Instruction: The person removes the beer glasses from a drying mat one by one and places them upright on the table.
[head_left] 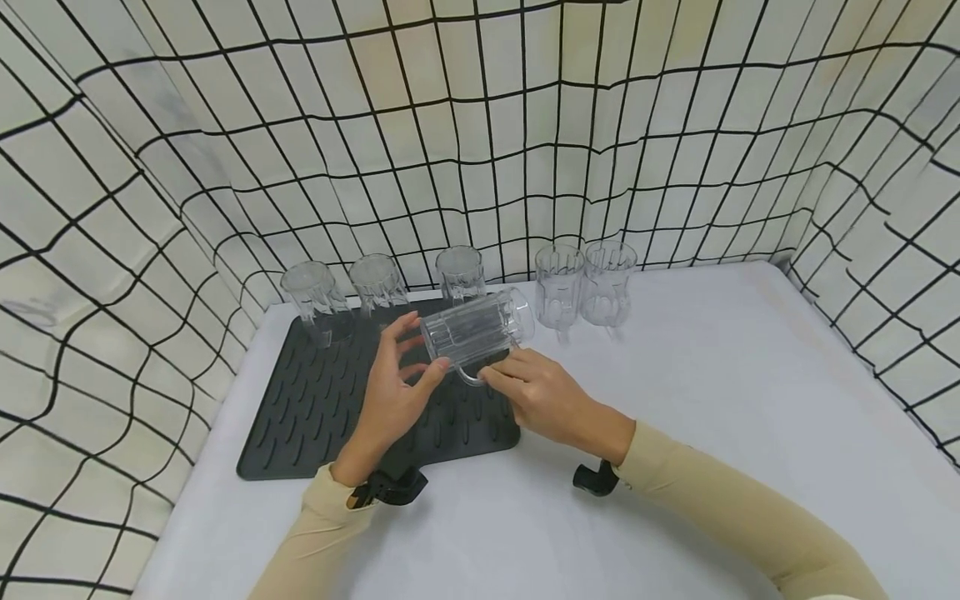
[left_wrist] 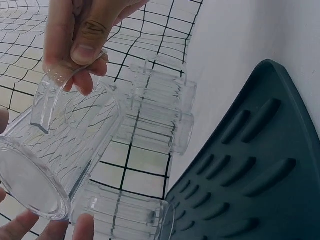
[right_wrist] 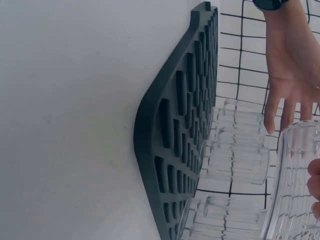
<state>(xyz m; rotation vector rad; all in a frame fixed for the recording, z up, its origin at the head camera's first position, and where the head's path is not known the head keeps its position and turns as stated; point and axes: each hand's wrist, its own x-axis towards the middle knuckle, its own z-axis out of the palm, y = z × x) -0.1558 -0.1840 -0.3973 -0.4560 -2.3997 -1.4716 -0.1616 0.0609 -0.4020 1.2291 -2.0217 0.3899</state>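
Note:
A clear ribbed mug (head_left: 476,329) is held tilted on its side above the dark drying mat (head_left: 300,408). My right hand (head_left: 543,392) pinches its handle (left_wrist: 47,100) between thumb and fingers. Around the mug's left round end (left_wrist: 32,177), my left hand (head_left: 390,387) has its fingers spread and fairly straight, with fingertips right at the edge. In the right wrist view the left hand's extended fingers (right_wrist: 287,115) appear behind the mug.
Three clear mugs stand along the mat's back edge: one at the left (head_left: 318,304), one beside it (head_left: 377,283), one farther right (head_left: 461,273). Two more, a mug (head_left: 558,287) and its neighbour (head_left: 609,283), stand on the white table (head_left: 735,392). Black netting (head_left: 487,150) encloses the table.

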